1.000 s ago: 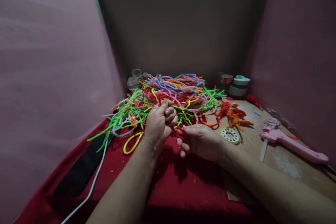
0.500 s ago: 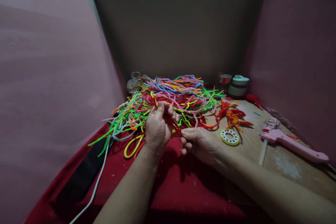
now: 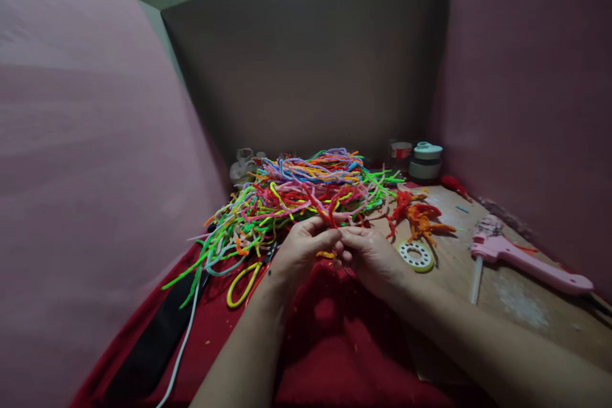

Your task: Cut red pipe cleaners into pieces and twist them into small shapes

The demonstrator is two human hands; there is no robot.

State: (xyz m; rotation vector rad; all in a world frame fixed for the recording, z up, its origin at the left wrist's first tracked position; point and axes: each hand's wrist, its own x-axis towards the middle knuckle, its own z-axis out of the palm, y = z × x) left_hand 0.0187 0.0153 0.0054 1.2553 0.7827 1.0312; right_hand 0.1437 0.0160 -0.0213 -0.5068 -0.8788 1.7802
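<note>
My left hand (image 3: 306,243) and my right hand (image 3: 370,252) meet in front of the pile, fingertips almost touching. Both pinch a red pipe cleaner (image 3: 331,209), whose fuzzy ends stick up above the fingers; its lower part is hidden by them. Right behind lies a heap of multicoloured pipe cleaners (image 3: 306,177). A yellow looped handle (image 3: 233,290), apparently of scissors, rests on the red cloth (image 3: 320,344) left of my left wrist. Close to my right hand is a yellow-rimmed disc (image 3: 403,253) with a ring of holes.
Twisted orange and red pipe-cleaner pieces (image 3: 421,220) lie on the brown board (image 3: 454,312). Further right rests a pink glue gun (image 3: 535,264) with a clear stick. Behind stands a lidded jar (image 3: 425,166). At left are a black slab (image 3: 148,344) and white cable (image 3: 184,341).
My hands have come together; the left has turned and moved right toward the right one. Red ends now stand up above the fingers. The view has tilted slightly upward.
</note>
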